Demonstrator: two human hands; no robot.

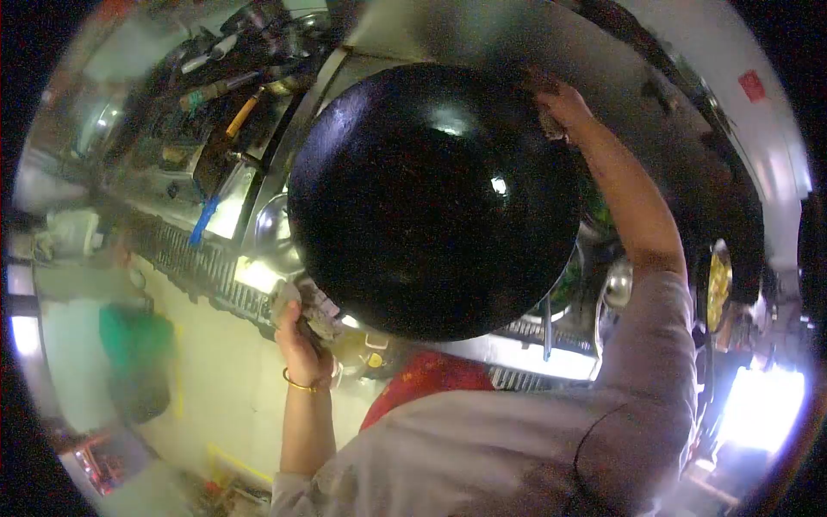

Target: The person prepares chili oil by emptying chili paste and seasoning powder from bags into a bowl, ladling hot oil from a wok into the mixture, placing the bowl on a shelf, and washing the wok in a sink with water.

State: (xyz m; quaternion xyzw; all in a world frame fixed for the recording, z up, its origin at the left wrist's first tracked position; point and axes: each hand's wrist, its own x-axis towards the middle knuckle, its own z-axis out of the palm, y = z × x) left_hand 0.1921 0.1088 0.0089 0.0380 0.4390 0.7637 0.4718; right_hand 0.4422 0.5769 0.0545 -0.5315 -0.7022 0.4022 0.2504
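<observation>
A large black wok (413, 215) fills the middle of the view, its dark inside showing with a few bright reflections. My left hand (303, 349), with a bracelet at the wrist, is closed on a crumpled greyish cloth (319, 308) at the wok's lower left rim. At the upper right rim, my right hand (566, 108) grips the edge with another cloth (551, 127) under the fingers. That arm reaches round the wok's right side. The wok hides most of the stove beneath it.
To the left, a metal bowl (272, 226) sits by a slotted drain strip (185, 246). Utensils, among them a yellow handle (244, 115) and a blue one (203, 221), lie further up. At the right is a dish of yellow food (718, 284); a ladle bowl (618, 284) lies nearer.
</observation>
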